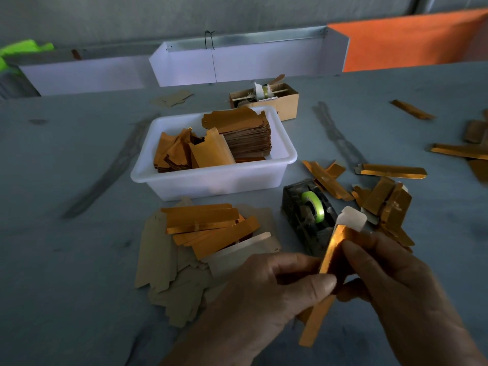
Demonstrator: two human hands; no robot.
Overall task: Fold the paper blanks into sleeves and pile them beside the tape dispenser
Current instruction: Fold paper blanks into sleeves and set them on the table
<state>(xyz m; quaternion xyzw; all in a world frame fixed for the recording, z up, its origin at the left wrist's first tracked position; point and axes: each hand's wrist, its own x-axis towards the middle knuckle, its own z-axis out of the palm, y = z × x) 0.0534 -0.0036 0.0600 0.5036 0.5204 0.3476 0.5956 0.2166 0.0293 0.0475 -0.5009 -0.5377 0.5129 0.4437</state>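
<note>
Both hands hold one gold paper blank (333, 249) upright near the bottom centre, partly folded, its white end flap on top. My left hand (264, 294) pinches its lower part with thumb and fingers. My right hand (390, 281) grips its right side. Just behind it stands the dark tape dispenser (306, 215) with a green roll. Left of the dispenser lies a heap of folded gold sleeves (208, 228) on flat beige blanks (171, 276). More gold sleeves (385, 204) are piled right of the dispenser.
A white plastic tub (211, 178) behind the heap holds stacked and loose gold blanks. A small cardboard box (266, 99) sits further back. Stray gold sleeves (393, 171) lie at the right. White bins (237, 64) line the table's far edge.
</note>
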